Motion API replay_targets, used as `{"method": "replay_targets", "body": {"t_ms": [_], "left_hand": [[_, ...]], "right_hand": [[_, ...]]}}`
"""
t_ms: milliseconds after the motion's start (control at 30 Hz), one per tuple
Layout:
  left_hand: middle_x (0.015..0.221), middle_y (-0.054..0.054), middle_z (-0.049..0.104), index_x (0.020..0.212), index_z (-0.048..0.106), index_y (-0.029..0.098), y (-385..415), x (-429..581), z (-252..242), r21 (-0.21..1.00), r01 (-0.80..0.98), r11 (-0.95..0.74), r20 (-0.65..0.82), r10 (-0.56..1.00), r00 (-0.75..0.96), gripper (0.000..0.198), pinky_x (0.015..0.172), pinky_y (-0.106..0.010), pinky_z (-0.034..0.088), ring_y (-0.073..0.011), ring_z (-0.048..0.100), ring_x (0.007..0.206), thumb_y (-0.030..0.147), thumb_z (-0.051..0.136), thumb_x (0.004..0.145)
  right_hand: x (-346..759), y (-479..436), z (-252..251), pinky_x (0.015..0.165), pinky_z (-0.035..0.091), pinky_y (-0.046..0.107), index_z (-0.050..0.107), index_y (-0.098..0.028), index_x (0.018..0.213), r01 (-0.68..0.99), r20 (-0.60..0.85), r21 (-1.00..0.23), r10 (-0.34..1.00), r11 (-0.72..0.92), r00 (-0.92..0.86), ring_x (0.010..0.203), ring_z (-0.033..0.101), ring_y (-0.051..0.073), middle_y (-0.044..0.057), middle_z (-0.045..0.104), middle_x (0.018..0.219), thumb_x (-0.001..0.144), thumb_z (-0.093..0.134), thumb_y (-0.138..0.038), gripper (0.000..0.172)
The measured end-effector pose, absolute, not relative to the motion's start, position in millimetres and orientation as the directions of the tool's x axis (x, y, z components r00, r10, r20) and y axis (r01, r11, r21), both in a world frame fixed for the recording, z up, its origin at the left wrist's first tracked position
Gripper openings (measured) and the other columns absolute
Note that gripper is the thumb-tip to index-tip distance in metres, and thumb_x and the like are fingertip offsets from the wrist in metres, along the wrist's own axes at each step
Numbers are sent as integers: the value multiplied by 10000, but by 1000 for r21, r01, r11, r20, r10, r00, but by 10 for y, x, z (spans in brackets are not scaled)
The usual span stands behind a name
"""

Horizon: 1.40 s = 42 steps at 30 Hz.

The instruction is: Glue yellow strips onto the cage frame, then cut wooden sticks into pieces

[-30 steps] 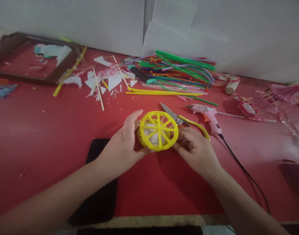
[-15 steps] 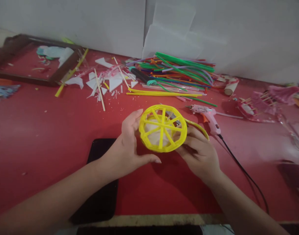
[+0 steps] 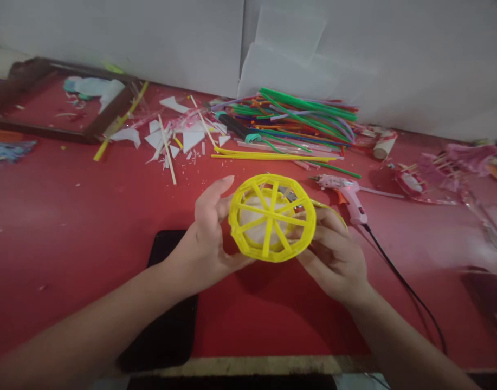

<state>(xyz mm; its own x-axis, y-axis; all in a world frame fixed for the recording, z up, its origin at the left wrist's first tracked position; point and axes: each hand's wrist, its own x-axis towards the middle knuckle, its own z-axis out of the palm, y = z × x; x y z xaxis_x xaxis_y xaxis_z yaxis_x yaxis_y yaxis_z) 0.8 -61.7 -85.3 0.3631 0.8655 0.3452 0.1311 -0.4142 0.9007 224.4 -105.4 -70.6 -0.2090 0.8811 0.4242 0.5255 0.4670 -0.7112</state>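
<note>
Between my hands, above the red table, is a yellow spoked wheel [image 3: 268,215], seemingly of fuzzy craft stems. Below its spokes shows a pale round part with a yellow rim. My left hand [image 3: 210,233] curls around the wheel's left side, with the index finger raised and the thumb partly hidden beneath. On the right, my right hand [image 3: 337,254] grips under the edge, its fingertips partly covered by the wheel. A greyish metal piece [image 3: 289,196] shows behind the spokes, and a yellow strip [image 3: 325,206] curves behind my right fingers; I cannot tell if these join.
A pink glue gun [image 3: 346,195] with a black cord lies to the right. Behind are a pile of coloured pipe cleaners [image 3: 305,116], a dark-handled tool [image 3: 236,127] and white scraps [image 3: 191,141]. A black phone-like slab [image 3: 170,319] lies under my left forearm. A brown frame [image 3: 40,130] is far left.
The yellow wheel looks slightly larger and nearer, its right side shifted right and down. My left thumb has moved underneath it, and my left index finger has shifted slightly left.
</note>
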Motion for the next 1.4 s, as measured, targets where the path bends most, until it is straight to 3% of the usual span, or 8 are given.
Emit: {"method": "replay_targets", "body": {"t_ms": [167, 367, 600, 767, 967, 1100, 1200, 1400], "left_hand": [[1492, -229, 306, 1435, 138, 205, -534, -66, -872, 737, 487, -468, 317, 876, 363, 939, 1086, -564, 392, -378, 378, 1371, 237, 746, 720], [1357, -188, 427, 1329, 312, 158, -491, -92, -822, 652, 633, -417, 354, 906, 232, 653, 1062, -572, 377, -348, 446, 1280, 119, 576, 733], [965, -35, 534, 1044, 427, 223, -609, -86, -777, 859, 360, -364, 278, 922, 268, 408, 732, -336, 540, -172, 591, 837, 17, 496, 699], [1267, -100, 520, 1241, 430, 214, -609, -71, -791, 861, 316, -398, 282, 892, 353, 571, 1034, -456, 454, -243, 530, 1197, 1, 501, 716], [1343, -135, 482, 1271, 423, 193, -595, -42, -801, 866, 272, -420, 318, 882, 348, 527, 1074, -477, 427, -263, 487, 1270, 54, 532, 775], [1237, -109, 504, 1160, 483, 193, -591, -10, -790, 863, 294, -410, 335, 902, 273, 376, 999, -415, 488, -235, 557, 1161, 121, 587, 807], [1037, -62, 526, 986, 500, 191, -573, -7, -750, 905, 271, -329, 298, 943, 151, 153, 849, -334, 534, -197, 611, 998, 215, 582, 859], [673, 30, 461, 805, 477, 205, -557, -66, -647, 900, 394, -186, 124, 977, 175, 194, 516, -253, 355, -112, 441, 564, 336, 466, 948]], "right_hand": [[2172, -1036, -757, 700, 531, 280, 656, -200, 931, 656, 448, -545, 843, 522, -298, 802, 621, 145, 47, 634, 871, 831, 599, -104, 150], [2193, -1106, -680, 605, 504, 276, 604, -187, 799, 676, 534, -531, 821, 511, -202, 673, 588, 138, 28, 614, 736, 799, 596, -98, 88], [2230, -1095, -778, 818, 557, 325, 487, -204, 1245, 650, 448, -641, 886, 409, -117, 963, 647, 179, 86, 650, 1107, 771, 530, -32, 506], [2241, -1098, -689, 808, 548, 312, 544, -204, 1188, 636, 477, -520, 812, 570, -337, 912, 644, 172, 55, 684, 1000, 758, 533, -27, 466], [2250, -1105, -694, 670, 553, 229, 602, -183, 1079, 652, 545, -461, 772, 602, -328, 727, 680, 128, 32, 723, 854, 794, 608, -64, 310], [2233, -1087, -694, 608, 546, 235, 632, -172, 1026, 599, 533, -465, 746, 652, -398, 662, 673, 126, 32, 724, 790, 800, 645, -87, 242], [2265, -1118, -660, 605, 558, 225, 628, -183, 1091, 393, 509, -644, 751, 656, -420, 673, 676, 113, 16, 718, 793, 810, 579, -36, 322], [2331, -1117, -743, 645, 574, 236, 628, -243, 1108, 551, 422, -771, 904, 318, 70, 713, 664, 113, 2, 678, 860, 833, 588, -94, 316]]}}
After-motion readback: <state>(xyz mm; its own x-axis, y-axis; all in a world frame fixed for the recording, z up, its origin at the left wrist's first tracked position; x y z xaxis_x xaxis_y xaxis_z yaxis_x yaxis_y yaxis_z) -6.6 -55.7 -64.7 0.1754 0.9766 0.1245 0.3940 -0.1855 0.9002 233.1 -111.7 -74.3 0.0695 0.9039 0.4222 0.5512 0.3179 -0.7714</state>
